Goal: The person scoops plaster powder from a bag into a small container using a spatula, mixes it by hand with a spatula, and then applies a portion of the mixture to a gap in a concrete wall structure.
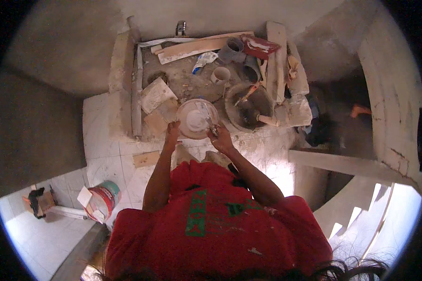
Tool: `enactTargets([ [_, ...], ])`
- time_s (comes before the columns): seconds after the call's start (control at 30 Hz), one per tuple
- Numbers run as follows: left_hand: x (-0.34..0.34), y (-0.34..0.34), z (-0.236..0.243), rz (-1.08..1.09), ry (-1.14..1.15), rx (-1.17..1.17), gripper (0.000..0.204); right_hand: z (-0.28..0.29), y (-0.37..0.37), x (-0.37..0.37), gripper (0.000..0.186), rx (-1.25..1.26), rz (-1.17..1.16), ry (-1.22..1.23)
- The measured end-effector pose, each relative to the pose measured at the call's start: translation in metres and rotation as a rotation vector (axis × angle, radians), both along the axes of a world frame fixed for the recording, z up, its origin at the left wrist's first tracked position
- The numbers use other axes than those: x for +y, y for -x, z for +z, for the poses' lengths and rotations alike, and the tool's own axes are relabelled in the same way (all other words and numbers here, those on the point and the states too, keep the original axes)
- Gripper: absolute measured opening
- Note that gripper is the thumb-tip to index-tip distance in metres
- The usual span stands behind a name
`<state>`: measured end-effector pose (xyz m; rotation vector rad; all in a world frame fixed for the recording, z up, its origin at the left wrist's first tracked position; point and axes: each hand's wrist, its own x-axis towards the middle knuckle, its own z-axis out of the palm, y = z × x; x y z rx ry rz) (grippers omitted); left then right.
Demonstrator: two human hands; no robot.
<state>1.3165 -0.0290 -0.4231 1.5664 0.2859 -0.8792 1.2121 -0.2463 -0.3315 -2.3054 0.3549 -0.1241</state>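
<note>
A round, pale, shallow basin with whitish mix inside is right in front of me. My left hand is closed on its near left rim. In my right hand is a trowel, its narrow metal blade reaching into the basin over the mix. The blade's exact shape is hard to make out. Just right of the basin sits a wide dark tub with a stick-like tool lying across it. A whitish flat slab lies to the basin's left.
Beyond the basin, a dusty ledge holds a small pale bucket, a grey pipe piece, a red flat tool, a crumpled bag and long boards. Raised walls flank it. A red and green bucket stands on the tiled floor, lower left.
</note>
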Motion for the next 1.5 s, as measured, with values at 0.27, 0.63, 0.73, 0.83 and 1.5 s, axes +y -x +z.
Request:
enactTargets([
  [0.27, -0.014, -0.020, 0.017, 0.039, 0.112, 0.298, 0.073, -0.017, -0.006, 0.005, 0.044, 0.020, -0.051, -0.154],
  [0.63, -0.013, -0.028, 0.006, 0.061, 0.312, 0.446, 0.076, -0.030, -0.014, 0.010, 0.044, -0.199, -0.152, -0.558],
  [0.73, -0.011, -0.030, 0.001, 0.025, 0.410, 0.446, 0.070, -0.037, -0.015, 0.003, 0.042, 0.012, -0.208, -0.596],
  [0.83, -0.009, -0.029, 0.001, 0.030, 0.346, 0.393, 0.061, -0.044, -0.013, -0.002, 0.043, 0.061, -0.203, -0.604],
  [1.5, 0.024, -0.022, 0.081, -0.018, 0.964, 0.288, 0.090, 0.034, -0.018, -0.003, 0.030, -0.004, -0.249, -0.918],
])
